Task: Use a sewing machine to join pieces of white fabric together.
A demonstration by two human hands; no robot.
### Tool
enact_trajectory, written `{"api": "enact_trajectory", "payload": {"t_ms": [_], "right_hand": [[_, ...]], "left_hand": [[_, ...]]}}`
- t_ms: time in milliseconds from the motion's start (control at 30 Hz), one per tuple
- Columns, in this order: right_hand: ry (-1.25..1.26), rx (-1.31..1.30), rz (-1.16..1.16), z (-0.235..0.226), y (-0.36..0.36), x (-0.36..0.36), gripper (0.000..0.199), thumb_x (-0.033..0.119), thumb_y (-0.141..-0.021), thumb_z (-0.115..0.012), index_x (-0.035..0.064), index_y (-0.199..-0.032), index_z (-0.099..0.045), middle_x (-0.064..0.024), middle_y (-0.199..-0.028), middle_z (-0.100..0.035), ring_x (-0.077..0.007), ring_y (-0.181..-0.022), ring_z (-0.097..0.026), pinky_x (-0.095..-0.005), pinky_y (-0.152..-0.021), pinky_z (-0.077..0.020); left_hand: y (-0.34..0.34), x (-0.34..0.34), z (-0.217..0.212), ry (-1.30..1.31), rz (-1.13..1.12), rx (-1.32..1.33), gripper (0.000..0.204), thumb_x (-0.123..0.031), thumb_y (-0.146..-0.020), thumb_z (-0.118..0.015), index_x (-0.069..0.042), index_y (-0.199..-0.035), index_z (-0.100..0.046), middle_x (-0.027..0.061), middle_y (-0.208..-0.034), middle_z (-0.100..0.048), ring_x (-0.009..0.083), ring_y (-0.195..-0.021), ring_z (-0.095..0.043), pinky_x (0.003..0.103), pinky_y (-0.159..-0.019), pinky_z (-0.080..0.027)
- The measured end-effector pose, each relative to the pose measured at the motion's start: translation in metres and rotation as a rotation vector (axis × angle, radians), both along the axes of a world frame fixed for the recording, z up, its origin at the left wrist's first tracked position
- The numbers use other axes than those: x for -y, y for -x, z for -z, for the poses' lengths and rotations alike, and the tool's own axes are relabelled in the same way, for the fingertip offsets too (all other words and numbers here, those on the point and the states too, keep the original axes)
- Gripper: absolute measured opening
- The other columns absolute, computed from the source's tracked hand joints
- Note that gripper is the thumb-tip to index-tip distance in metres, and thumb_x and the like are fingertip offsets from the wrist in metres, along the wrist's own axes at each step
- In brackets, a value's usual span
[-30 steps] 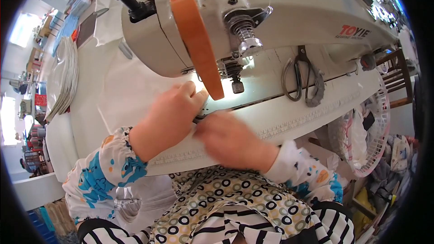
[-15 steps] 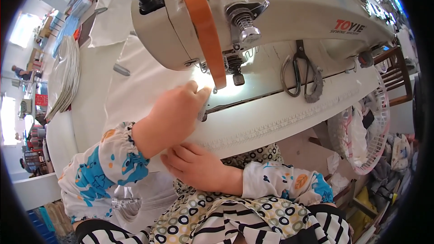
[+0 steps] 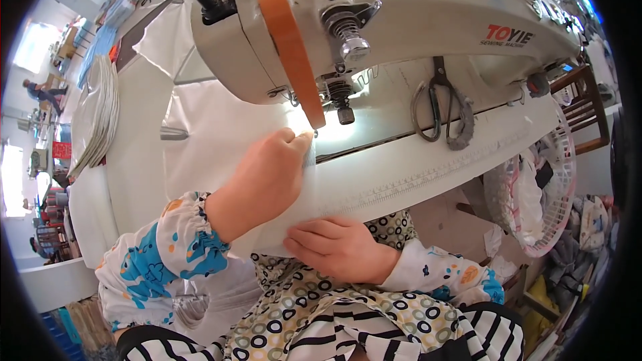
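White fabric [image 3: 207, 137] lies across the sewing machine's bed and runs under the machine head [image 3: 401, 13]. My left hand [image 3: 264, 170] is closed, its thumb and fingertips pinching the fabric edge just in front of the lit needle area. An orange guard strip [image 3: 291, 57] hangs right above these fingertips and hides part of the needle. Nearer to me, my right hand [image 3: 341, 247] is slightly blurred. Its fingers stretch leftward over the fabric at the table's front edge; the underside of this hand is hidden.
Black-handled scissors [image 3: 441, 107] lie on the bed to the right. A printed ruler scale [image 3: 401, 190] runs along the front of the table. A pink-white plastic basket [image 3: 562, 194] stands beyond the right edge. Stacked white pieces [image 3: 97, 107] lie at the left; another person [image 3: 43, 93] sits far off.
My right hand has moved rightward along the table edge, and the fabric edge has shifted right. My left hand, still pinching, has moved slightly right. The fabric's folds at the left have changed.
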State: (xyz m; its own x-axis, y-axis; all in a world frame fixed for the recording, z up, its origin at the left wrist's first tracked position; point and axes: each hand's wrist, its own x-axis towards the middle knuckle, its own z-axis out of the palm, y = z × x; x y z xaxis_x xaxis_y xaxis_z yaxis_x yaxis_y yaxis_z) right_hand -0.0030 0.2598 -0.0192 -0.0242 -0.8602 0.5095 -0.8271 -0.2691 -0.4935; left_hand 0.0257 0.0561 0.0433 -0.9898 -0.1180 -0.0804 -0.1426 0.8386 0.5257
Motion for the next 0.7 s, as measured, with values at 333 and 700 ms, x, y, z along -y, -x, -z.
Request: {"api": "enact_trajectory", "payload": {"t_ms": [333,700], "right_hand": [[0.025,-0.035,0.141,0.0,0.022,-0.01,0.039,0.014,-0.076,-0.065,0.0043,-0.114,-0.067,-0.0052,-0.121,-0.069,-0.0178,-0.108,-0.066,-0.0315,-0.088,-0.0549],[-0.062,-0.068,0.263,-0.007,0.038,-0.002,0.033,0.011,-0.083,-0.066,0.0132,-0.116,-0.072,0.0018,-0.122,-0.071,-0.0129,-0.112,-0.065,-0.0378,-0.104,-0.0438]], "left_hand": [[0.001,-0.008,-0.003,-0.099,-0.039,-0.034,0.041,0.0,-0.087,-0.061,0.004,-0.128,-0.063,0.021,-0.096,-0.061,0.0372,-0.085,-0.06,0.043,-0.076,-0.049],[0.012,-0.01,-0.008,-0.146,-0.091,-0.019,0.028,-0.002,-0.089,-0.06,0.008,-0.114,-0.068,0.0271,-0.092,-0.065,0.0422,-0.087,-0.065,0.045,-0.078,-0.053]]}}
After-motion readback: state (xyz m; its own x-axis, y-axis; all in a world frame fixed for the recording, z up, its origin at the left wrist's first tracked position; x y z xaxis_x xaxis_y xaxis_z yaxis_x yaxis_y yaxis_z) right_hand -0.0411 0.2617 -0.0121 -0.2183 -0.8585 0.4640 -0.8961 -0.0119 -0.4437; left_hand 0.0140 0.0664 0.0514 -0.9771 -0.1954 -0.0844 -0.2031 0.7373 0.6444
